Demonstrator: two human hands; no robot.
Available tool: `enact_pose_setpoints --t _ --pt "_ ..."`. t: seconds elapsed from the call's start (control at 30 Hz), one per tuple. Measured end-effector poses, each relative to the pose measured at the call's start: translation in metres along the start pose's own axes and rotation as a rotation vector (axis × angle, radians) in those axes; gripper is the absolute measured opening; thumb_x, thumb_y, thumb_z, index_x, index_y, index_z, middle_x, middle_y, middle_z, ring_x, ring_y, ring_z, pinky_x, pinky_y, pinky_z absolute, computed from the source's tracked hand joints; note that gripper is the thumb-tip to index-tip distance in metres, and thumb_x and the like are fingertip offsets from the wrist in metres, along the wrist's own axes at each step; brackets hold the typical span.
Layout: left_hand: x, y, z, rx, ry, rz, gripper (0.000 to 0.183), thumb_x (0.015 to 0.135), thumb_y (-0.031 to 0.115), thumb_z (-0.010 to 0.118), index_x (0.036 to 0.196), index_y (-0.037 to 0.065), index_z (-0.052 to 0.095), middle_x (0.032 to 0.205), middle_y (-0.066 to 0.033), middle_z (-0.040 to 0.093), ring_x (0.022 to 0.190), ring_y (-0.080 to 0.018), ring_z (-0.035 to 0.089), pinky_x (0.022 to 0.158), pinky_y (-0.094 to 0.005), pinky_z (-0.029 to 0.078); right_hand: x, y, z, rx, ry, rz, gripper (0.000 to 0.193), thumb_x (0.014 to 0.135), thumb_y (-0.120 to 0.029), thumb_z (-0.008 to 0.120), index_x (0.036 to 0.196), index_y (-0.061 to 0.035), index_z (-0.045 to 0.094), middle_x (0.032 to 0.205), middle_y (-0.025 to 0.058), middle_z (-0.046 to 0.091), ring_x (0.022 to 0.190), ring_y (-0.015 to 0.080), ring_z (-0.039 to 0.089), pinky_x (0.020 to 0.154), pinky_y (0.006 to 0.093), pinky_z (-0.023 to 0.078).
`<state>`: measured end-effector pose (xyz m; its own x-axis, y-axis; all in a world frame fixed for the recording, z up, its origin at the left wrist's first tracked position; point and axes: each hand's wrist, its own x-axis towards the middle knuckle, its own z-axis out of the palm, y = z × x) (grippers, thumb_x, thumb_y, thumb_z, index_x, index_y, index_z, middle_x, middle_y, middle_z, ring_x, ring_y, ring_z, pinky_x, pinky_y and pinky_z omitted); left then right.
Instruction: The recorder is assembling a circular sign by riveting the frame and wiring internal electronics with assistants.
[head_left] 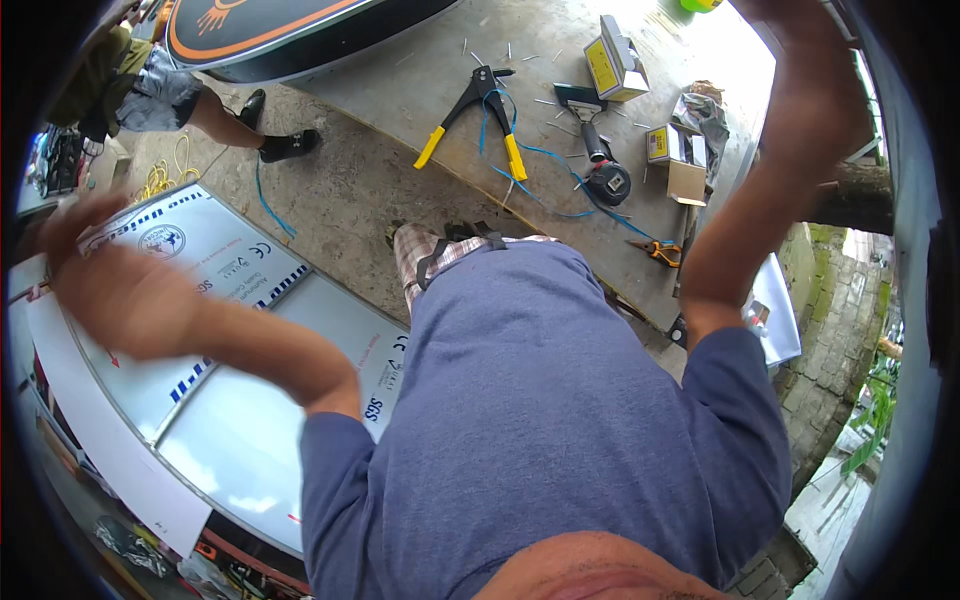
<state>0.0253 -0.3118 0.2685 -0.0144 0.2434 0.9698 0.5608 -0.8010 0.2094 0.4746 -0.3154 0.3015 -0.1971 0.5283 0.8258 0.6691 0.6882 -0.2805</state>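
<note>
My left hand (115, 285) is raised over the film-covered silver panel (235, 425) on the left, its fingers smeared by motion. Up at the top right edge, my right hand (785, 12) is mostly cut off, so its fingers are hidden. Between them on the metal-topped table (420, 85) lies a hand riveter (487, 80) with yellow grips, among scattered rivets (556, 55). To its right are a black-bladed scraper (580, 97), a round black tape measure (608, 183) and orange-handled pliers (662, 254). A blue string (545, 152) trails past the riveter.
An upright box (612, 68) and an opened small box (676, 150) stand on the table's right side. A black sign with an orange border (310, 45) overhangs its far left. Another person's leg (222, 122) is beyond the panel, near a yellow coiled cord (160, 182).
</note>
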Motion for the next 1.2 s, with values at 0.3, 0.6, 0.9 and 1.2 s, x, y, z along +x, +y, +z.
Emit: enact_pose_setpoints --t 0.3,0.6,0.9,1.2 --pt "-0.263 -0.046 0.132 -0.14 -0.831 -1.168 0.03 0.087 0.015 0.071 0.114 0.002 0.07 0.099 -0.0111 0.073 0.088 -0.0172 0.07 0.08 -0.03 0.055 -0.282 -0.003 0.165 -0.035 -0.441 1.025 0.021 0.087 -0.015 0.068 0.104 -0.0033 0.071 0.086 0.0143 0.067 0.08 0.0281 0.067 0.074 0.0361 0.052" --pt "-0.299 -0.068 0.211 0.033 -1.324 -0.713 0.043 0.078 0.027 0.075 0.113 0.003 0.064 0.105 -0.0172 0.067 0.099 -0.037 0.066 0.084 -0.0465 0.053 -0.292 -0.043 0.172 -0.161 -0.19 1.219 0.017 0.086 -0.011 0.066 0.1 -0.0016 0.071 0.088 0.0141 0.067 0.078 0.0268 0.067 0.072 0.0356 0.052" --pt "-0.296 -0.094 0.215 -0.111 -1.167 -0.688 0.025 0.08 0.015 0.067 0.096 -0.004 0.064 0.096 -0.0248 0.068 0.091 -0.0412 0.067 0.08 -0.0461 0.053 -0.24 0.062 0.2 -0.167 -0.184 1.029 0.018 0.088 -0.015 0.064 0.099 -0.0028 0.072 0.087 0.0156 0.069 0.078 0.0302 0.067 0.072 0.0374 0.051" --pt "-0.255 -0.112 0.169 -0.225 -0.804 -1.164 0.03 0.087 0.016 0.071 0.108 -0.004 0.065 0.084 -0.0089 0.07 0.074 -0.0123 0.064 0.068 -0.028 0.051 -0.213 0.195 0.294 -0.282 -0.466 1.057 0.029 0.086 -0.034 0.069 0.101 -0.0096 0.072 0.104 0.0121 0.068 0.1 0.0308 0.065 0.085 0.0425 0.052"
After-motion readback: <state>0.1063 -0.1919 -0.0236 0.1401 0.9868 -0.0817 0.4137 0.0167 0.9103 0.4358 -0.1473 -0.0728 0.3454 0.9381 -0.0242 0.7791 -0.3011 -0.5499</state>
